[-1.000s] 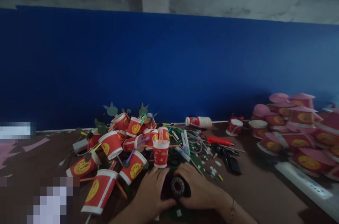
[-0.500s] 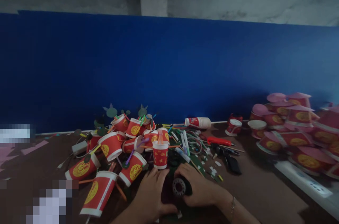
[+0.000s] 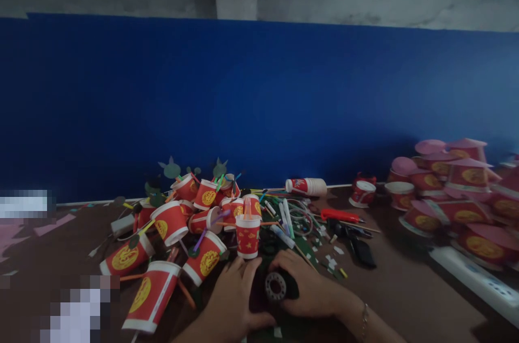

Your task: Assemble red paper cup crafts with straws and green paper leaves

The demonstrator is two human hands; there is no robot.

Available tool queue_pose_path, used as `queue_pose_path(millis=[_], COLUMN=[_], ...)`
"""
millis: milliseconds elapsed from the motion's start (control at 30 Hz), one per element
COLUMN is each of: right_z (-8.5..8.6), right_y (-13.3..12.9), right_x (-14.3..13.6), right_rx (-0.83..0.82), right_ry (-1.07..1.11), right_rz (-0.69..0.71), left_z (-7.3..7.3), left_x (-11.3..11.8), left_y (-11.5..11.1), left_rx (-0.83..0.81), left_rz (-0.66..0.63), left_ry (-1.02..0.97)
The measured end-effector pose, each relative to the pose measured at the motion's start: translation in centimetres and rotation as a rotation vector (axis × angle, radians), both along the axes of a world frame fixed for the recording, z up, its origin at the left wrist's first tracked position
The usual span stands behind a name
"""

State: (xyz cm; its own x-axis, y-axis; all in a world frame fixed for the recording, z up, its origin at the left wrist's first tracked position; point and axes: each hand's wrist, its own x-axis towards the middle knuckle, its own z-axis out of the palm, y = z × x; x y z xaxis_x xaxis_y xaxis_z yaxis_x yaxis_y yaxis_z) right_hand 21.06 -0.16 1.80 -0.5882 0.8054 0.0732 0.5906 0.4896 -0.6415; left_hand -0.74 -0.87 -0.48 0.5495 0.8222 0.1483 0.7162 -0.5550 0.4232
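Observation:
My right hand (image 3: 302,284) is closed round a black object with a pale segmented ring on its round end (image 3: 275,286); I cannot make out its kind. Beside it my left hand (image 3: 235,297) has its thumb stretched away from its fingers, and no held thing shows in it. What lies in the dark gap between the hands is unclear. Just beyond my left fingertips an upright red paper cup (image 3: 247,237) with a white rim has orange straws sticking out of its top. Whether the fingertips touch its base I cannot tell.
Left of my hands lie many red paper cups (image 3: 152,297) with yellow emblems and straws. Markers (image 3: 288,218), a red-handled tool (image 3: 340,216) and paper scraps are to the right. Farther right are pink-topped cups (image 3: 468,175) and a white power strip (image 3: 478,281). A blue panel (image 3: 259,99) stands behind.
The view has shifted slightly, so things on the right sit a little farther right. Both hands keep nearly the same pose, and the black object stays in my right hand.

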Motion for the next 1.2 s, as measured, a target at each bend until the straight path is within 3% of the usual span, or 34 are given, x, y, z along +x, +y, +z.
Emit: queue_pose_path(millis=[233,433,700,967,1200], right_z=[0.5,1.1,0.6,-0.2,-0.1], right_y=[0.2,0.7,0.7,0.7,0.7], right_x=[0.6,0.8,0.8,0.5,0.9], right_rx=[-0.18,-0.355,-0.317,-0.065,-0.153], right_ry=[0.041,0.243,0.242,0.111,0.132], right_rz=[-0.074,-0.132,-0.145,0.028,0.057], left_z=[-0.1,0.6,-0.7,-0.8,-0.4], left_x=[0.1,0.6,0.6,0.6,0.7], left_y=[-0.1,-0.7,-0.3,-0.1,-0.1], left_rx=[0.036,0.034,0.043,0.096,0.083], left_rz=[-0.01,-0.023,-0.025,-0.014,-0.004], left_ry=[0.016,0.035,0.047,0.085,0.097])
